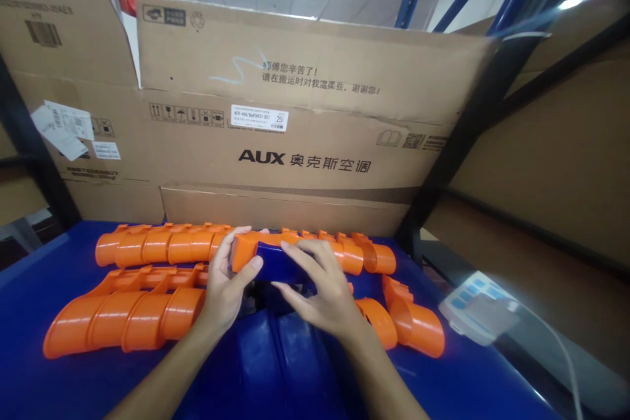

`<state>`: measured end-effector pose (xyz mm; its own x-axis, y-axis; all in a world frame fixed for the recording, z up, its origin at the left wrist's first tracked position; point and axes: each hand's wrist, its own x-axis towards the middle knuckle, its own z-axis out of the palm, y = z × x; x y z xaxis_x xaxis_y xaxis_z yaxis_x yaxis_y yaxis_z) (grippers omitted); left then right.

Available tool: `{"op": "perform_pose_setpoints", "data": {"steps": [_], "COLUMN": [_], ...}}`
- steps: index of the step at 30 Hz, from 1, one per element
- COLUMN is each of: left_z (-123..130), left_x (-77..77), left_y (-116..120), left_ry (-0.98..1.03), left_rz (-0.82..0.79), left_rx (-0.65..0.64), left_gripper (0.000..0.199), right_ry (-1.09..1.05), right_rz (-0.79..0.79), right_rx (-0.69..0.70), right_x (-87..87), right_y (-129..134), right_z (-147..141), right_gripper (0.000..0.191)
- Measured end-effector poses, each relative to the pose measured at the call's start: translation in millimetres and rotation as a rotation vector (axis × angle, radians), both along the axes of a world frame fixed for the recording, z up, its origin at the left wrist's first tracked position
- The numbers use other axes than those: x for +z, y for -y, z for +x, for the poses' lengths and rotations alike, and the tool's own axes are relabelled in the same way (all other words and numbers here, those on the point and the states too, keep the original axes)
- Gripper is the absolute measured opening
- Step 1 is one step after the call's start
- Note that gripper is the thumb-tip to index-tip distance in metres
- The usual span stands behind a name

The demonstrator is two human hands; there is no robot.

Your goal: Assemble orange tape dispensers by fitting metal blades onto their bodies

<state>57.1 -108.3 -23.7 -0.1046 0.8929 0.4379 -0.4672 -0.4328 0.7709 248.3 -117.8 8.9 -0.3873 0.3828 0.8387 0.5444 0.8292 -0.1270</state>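
Note:
My left hand (pixel 224 285) is closed around the end of an orange plastic part (pixel 245 251), its thumb in front. A dark blue plastic piece (pixel 278 264) sits against that part. With the index fingertip at its top edge and the thumb near its lower edge, my right hand (pixel 322 282) grips the blue piece. Its far side is hidden. Below my hands lie several curved blue plastic parts (pixel 258 354). Rows of orange cup-shaped parts (pixel 142 318) flank my hands, and another orange row (pixel 189 246) runs behind them.
Cardboard panels (pixel 305 131) with printed text stand along the back of the blue table surface (pixel 29 321). A white power strip (pixel 480 308) with a cable lies at the right. Dark rack posts (pixel 462 138) rise at both sides.

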Motion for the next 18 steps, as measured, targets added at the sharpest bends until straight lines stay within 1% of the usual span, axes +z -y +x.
{"op": "perform_pose_setpoints", "data": {"steps": [6,12,18], "left_z": [-1.8,-2.0,-3.0], "left_x": [-1.9,-2.1,-4.1], "left_y": [-3.2,-5.3,-6.0], "left_ry": [-0.004,-0.017,-0.053], "left_rz": [-0.007,-0.004,-0.009], "left_rx": [0.036,0.072,0.13], "left_gripper": [0.053,0.052,0.046], "right_ry": [-0.004,0.002,0.01], "right_rz": [0.027,0.025,0.017], "right_rx": [0.001,-0.013,-0.014], "right_x": [-0.6,-0.8,-0.4], "right_y": [0.0,0.7,1.4], "right_z": [-0.1,-1.7,-1.6], "right_gripper": [0.072,0.072,0.07]}}
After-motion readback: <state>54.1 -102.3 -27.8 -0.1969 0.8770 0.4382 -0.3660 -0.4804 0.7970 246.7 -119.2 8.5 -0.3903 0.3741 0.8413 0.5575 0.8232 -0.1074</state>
